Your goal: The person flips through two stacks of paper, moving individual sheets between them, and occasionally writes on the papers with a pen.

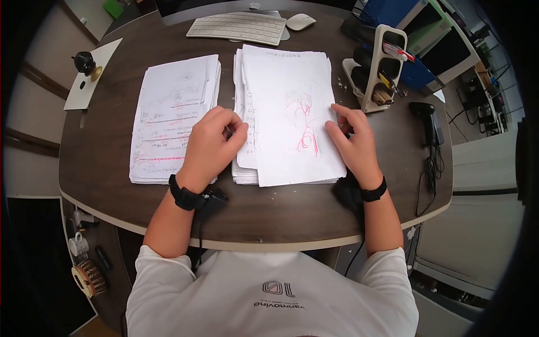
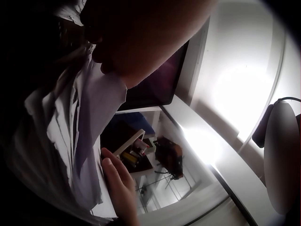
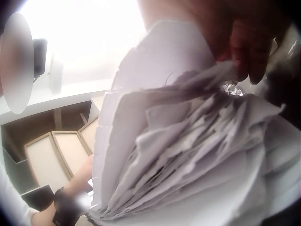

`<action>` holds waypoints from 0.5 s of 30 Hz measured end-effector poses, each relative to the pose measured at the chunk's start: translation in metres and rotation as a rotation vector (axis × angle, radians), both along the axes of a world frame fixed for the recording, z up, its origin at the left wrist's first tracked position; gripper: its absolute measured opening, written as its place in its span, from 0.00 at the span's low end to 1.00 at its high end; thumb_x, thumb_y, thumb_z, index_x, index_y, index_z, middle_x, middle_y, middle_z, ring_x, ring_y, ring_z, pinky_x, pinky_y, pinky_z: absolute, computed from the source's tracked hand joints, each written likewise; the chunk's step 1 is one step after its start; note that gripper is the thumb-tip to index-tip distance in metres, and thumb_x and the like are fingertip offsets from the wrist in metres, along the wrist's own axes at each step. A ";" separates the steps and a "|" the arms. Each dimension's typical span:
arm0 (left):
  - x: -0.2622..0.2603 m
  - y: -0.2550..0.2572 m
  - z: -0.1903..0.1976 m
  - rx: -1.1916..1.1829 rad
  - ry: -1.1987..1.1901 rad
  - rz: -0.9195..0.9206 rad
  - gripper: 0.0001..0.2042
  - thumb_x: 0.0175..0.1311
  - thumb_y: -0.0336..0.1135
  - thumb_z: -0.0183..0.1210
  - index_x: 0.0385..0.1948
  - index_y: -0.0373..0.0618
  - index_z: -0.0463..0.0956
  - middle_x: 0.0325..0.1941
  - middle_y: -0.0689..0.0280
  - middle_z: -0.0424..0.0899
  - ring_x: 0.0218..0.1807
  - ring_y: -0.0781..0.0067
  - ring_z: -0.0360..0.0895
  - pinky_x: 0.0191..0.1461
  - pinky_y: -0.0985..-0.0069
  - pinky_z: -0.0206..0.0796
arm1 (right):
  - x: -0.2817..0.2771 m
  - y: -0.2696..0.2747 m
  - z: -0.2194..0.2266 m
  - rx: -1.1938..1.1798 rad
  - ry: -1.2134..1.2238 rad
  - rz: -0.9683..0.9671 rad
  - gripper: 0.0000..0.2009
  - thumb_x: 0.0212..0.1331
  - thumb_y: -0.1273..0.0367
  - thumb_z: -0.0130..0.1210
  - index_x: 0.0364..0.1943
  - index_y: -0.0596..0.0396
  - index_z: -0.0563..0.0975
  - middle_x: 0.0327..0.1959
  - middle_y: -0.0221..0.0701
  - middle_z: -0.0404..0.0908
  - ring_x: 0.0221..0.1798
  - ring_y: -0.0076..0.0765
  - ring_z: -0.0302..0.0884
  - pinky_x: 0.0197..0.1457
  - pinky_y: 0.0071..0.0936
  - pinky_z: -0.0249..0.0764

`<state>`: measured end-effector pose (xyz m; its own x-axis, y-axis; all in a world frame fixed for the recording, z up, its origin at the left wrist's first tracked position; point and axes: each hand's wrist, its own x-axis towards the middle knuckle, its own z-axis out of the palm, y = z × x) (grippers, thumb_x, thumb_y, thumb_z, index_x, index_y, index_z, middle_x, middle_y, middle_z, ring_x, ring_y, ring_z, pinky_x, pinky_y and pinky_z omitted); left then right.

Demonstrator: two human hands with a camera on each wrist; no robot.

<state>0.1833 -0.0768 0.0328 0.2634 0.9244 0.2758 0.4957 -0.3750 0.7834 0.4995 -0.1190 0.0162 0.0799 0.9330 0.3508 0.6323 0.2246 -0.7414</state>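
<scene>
Two paper stacks lie side by side. The left stack (image 1: 168, 112) has printed lines with red marks; the right stack (image 1: 292, 73) has a top sheet with red scribbles, set slightly askew. My left hand (image 1: 213, 143) is between them, thumb and bent index finger pinching at the right stack's left edge. At its right edge rests my right hand (image 1: 356, 140), thumb and index finger apart over the top sheet's border, other fingers bent. Loose sheet edges (image 2: 84, 141) fan beside the right hand (image 2: 120, 188) in the left wrist view. Crinkled sheets (image 3: 164, 141) fill the right wrist view.
A keyboard (image 1: 238, 28) and mouse (image 1: 301, 21) lie at the back below a monitor. A pen holder (image 1: 373, 67) stands at the right, near a black scanner-like device (image 1: 424, 121) with a cable. A white board (image 1: 92, 76) bears a small dark object at the left.
</scene>
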 end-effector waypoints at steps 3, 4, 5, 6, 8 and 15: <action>0.000 -0.002 -0.002 0.029 0.005 0.009 0.06 0.68 0.27 0.67 0.35 0.35 0.80 0.33 0.64 0.79 0.30 0.77 0.72 0.36 0.76 0.66 | -0.005 -0.004 0.009 -0.112 -0.085 -0.040 0.21 0.62 0.71 0.72 0.60 0.56 0.83 0.42 0.30 0.76 0.35 0.25 0.72 0.42 0.25 0.74; 0.001 -0.002 -0.001 0.046 -0.010 0.021 0.05 0.69 0.27 0.66 0.37 0.36 0.79 0.33 0.64 0.80 0.30 0.77 0.73 0.36 0.76 0.67 | -0.006 -0.004 0.011 -0.149 -0.039 -0.050 0.22 0.62 0.71 0.72 0.61 0.56 0.83 0.42 0.29 0.76 0.34 0.23 0.72 0.40 0.24 0.74; 0.003 -0.002 -0.001 0.064 -0.028 0.027 0.05 0.70 0.27 0.65 0.39 0.36 0.79 0.33 0.64 0.81 0.31 0.77 0.73 0.36 0.76 0.68 | -0.005 -0.005 0.013 -0.185 0.005 -0.065 0.23 0.61 0.71 0.73 0.61 0.55 0.83 0.42 0.29 0.76 0.33 0.22 0.71 0.39 0.23 0.73; 0.004 -0.002 -0.002 0.067 -0.036 0.019 0.05 0.70 0.27 0.65 0.39 0.36 0.79 0.33 0.64 0.81 0.31 0.77 0.73 0.36 0.76 0.68 | -0.005 -0.004 0.013 -0.181 -0.002 -0.075 0.23 0.61 0.71 0.73 0.61 0.55 0.83 0.42 0.29 0.76 0.33 0.22 0.71 0.39 0.23 0.73; 0.004 -0.002 -0.004 -0.003 -0.093 0.046 0.04 0.73 0.27 0.63 0.40 0.37 0.79 0.31 0.65 0.81 0.31 0.78 0.74 0.37 0.77 0.69 | -0.003 -0.004 0.009 -0.173 0.081 -0.051 0.23 0.61 0.73 0.72 0.62 0.55 0.83 0.45 0.29 0.78 0.32 0.20 0.71 0.38 0.22 0.73; -0.004 0.000 0.001 -0.171 -0.060 0.104 0.04 0.72 0.27 0.63 0.39 0.38 0.79 0.27 0.69 0.79 0.30 0.82 0.73 0.36 0.80 0.69 | 0.018 0.003 0.004 0.002 0.069 -0.134 0.21 0.66 0.77 0.66 0.64 0.54 0.83 0.51 0.32 0.79 0.37 0.20 0.76 0.45 0.19 0.76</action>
